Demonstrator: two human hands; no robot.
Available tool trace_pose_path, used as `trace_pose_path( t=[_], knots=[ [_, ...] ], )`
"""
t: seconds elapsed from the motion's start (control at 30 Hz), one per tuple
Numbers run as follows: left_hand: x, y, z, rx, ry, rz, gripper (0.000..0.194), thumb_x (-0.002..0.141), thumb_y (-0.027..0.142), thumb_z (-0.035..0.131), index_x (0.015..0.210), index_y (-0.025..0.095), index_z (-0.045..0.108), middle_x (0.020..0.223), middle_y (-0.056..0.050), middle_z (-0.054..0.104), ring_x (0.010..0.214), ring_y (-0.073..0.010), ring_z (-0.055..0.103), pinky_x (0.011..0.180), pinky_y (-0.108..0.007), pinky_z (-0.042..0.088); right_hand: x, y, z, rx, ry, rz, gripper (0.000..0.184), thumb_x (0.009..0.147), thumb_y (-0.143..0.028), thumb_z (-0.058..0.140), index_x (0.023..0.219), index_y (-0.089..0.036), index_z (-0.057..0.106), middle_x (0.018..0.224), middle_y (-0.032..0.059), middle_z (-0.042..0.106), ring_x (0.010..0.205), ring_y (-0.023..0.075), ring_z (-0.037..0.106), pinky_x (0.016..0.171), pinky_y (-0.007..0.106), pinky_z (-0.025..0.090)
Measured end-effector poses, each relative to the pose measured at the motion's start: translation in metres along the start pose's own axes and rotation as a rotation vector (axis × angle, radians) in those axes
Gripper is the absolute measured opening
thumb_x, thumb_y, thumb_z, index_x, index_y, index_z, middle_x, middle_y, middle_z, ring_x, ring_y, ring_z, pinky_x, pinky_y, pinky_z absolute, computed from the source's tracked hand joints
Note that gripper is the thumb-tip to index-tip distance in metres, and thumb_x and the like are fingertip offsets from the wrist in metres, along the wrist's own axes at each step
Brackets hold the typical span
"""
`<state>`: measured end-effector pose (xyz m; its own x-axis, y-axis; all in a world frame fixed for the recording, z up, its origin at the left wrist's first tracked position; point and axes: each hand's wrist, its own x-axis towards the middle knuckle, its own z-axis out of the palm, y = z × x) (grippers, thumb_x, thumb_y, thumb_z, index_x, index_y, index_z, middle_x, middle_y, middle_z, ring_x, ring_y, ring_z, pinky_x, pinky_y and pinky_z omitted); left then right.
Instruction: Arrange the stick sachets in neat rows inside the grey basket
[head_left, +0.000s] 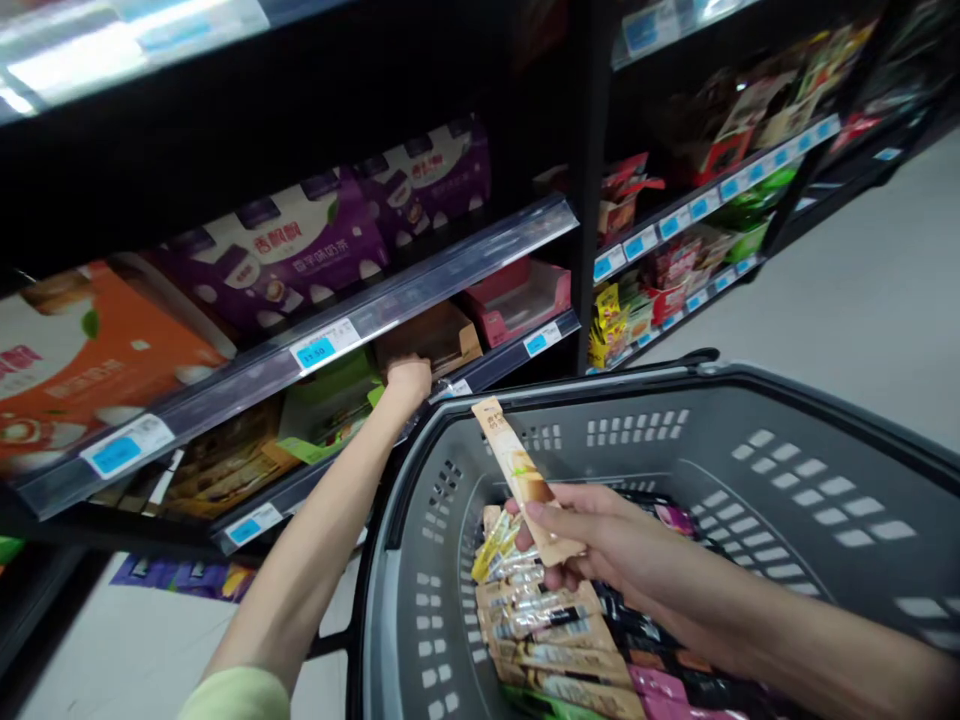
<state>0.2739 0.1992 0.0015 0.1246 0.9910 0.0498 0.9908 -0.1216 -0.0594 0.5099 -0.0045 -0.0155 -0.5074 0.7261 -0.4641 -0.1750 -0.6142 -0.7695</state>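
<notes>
In my right hand [592,530] is a tan milk tea stick sachet [517,470], pinched near its lower end and tilted over the shopping basket. My left hand [409,378] reaches to the lower shelf, at the front of a brown open carton [442,340]; its fingers are hidden there. The grey shopping basket [645,455] has perforated walls. Many stick sachets [551,625] lie in it, tan ones in a row, with pink, dark, yellow and green packets around them.
Beside the brown carton stand a pink open carton [517,300] and a green one [330,410] with sachets inside. Above, a shelf edge [450,275] juts out under purple boxes [281,245] and an orange box [97,360]. More shelves of snacks [675,265] run back at right.
</notes>
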Motion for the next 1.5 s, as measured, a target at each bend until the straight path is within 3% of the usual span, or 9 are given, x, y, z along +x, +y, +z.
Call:
trace_pose_path(
  t=[0.17, 0.33, 0.43, 0.57, 0.67, 0.87, 1.17, 1.37, 1.5],
  knots=[
    [-0.027, 0.019, -0.016, 0.002, 0.226, 0.001, 0.041, 0.095, 0.013, 0.043, 0.135, 0.009, 0.052, 0.129, -0.021, 0.058, 0.132, -0.0377, 0.044, 0.107, -0.056, 0.035, 0.003, -0.001, -0.006, -0.016, -0.004, -0.106, 0.024, 0.092, -0.037, 0.066, 0.106, -0.017, 0.063, 0.106, 0.0084, 0.069, 0.075, 0.0147, 0.065, 0.067, 0.029, 0.048],
    [-0.065, 0.061, -0.024, -0.55, 0.438, 0.239, 0.03, 0.098, 0.025, 0.043, 0.125, 0.019, 0.054, 0.116, -0.01, 0.067, 0.107, -0.0231, 0.06, 0.095, -0.04, 0.048, 0.016, 0.001, -0.016, -0.011, 0.056, -0.187, 0.04, 0.09, -0.026, 0.068, 0.126, -0.021, 0.052, 0.11, 0.0107, 0.071, 0.084, 0.0205, 0.071, 0.072, 0.033, 0.054],
    [-0.079, 0.09, -0.007, -1.062, 0.183, 0.26, 0.031, 0.092, 0.033, 0.058, 0.118, 0.018, 0.053, 0.107, -0.008, 0.068, 0.091, -0.0179, 0.066, 0.078, -0.032, 0.054, 0.025, 0.002, -0.024, -0.048, 0.084, -0.227, 0.047, 0.089, -0.024, 0.069, 0.131, -0.022, 0.049, 0.11, 0.0104, 0.072, 0.083, 0.0203, 0.072, 0.074, 0.034, 0.056],
    [-0.087, 0.111, 0.022, -1.504, -0.159, 0.236, 0.027, 0.086, 0.021, 0.065, 0.109, 0.015, 0.053, 0.088, -0.005, 0.07, 0.072, -0.0123, 0.066, 0.067, -0.025, 0.054, 0.033, 0.001, -0.035, -0.129, 0.18, -0.192, 0.035, 0.091, -0.031, 0.067, 0.124, -0.023, 0.059, 0.106, 0.0084, 0.073, 0.092, 0.0213, 0.07, 0.081, 0.035, 0.055],
    [-0.089, 0.113, 0.033, -1.536, -0.177, 0.196, 0.021, 0.083, 0.014, 0.067, 0.102, 0.013, 0.057, 0.081, -0.003, 0.071, 0.068, -0.01, 0.066, 0.067, -0.023, 0.053, 0.037, 0.0, -0.045, -0.197, 0.179, -0.197, 0.028, 0.092, -0.044, 0.063, 0.105, -0.02, 0.07, 0.101, 0.0078, 0.074, 0.095, 0.0228, 0.068, 0.089, 0.04, 0.053],
    [-0.093, 0.11, 0.033, -1.546, -0.208, 0.17, 0.018, 0.084, 0.011, 0.067, 0.1, 0.012, 0.061, 0.079, -0.003, 0.072, 0.065, -0.0096, 0.064, 0.066, -0.023, 0.05, 0.038, -0.001, -0.058, -0.253, 0.18, -0.257, 0.021, 0.087, -0.04, 0.07, 0.09, -0.02, 0.075, 0.1, 0.0065, 0.074, 0.104, 0.0227, 0.066, 0.096, 0.04, 0.049],
    [-0.091, 0.109, 0.031, -1.68, -0.249, 0.042, 0.011, 0.089, 0.009, 0.062, 0.1, 0.012, 0.061, 0.076, -0.002, 0.069, 0.06, -0.0068, 0.056, 0.062, -0.022, 0.044, 0.038, -0.011, -0.062, -0.116, 0.072, -0.235, 0.028, 0.095, -0.041, 0.061, 0.111, -0.022, 0.073, 0.112, 0.0086, 0.074, 0.098, 0.0228, 0.07, 0.094, 0.04, 0.052],
    [-0.094, 0.111, 0.03, -1.707, -0.355, 0.021, 0.02, 0.091, 0.024, 0.065, 0.107, 0.013, 0.057, 0.087, -0.005, 0.069, 0.071, -0.0107, 0.062, 0.068, -0.026, 0.049, 0.041, -0.008, -0.068, -0.123, 0.186, -0.228, 0.013, 0.086, -0.03, 0.074, 0.095, -0.02, 0.076, 0.096, 0.0039, 0.074, 0.077, 0.0119, 0.066, 0.066, 0.021, 0.051],
    [-0.095, 0.113, 0.03, -1.664, -0.349, 0.082, 0.029, 0.085, 0.021, 0.072, 0.108, 0.013, 0.056, 0.091, -0.007, 0.069, 0.072, -0.0115, 0.062, 0.066, -0.026, 0.048, 0.042, -0.007, -0.067, -0.156, 0.223, -0.233, 0.014, 0.085, -0.034, 0.074, 0.091, -0.021, 0.074, 0.089, 0.0025, 0.073, 0.069, 0.011, 0.063, 0.057, 0.02, 0.047]
  ],
)
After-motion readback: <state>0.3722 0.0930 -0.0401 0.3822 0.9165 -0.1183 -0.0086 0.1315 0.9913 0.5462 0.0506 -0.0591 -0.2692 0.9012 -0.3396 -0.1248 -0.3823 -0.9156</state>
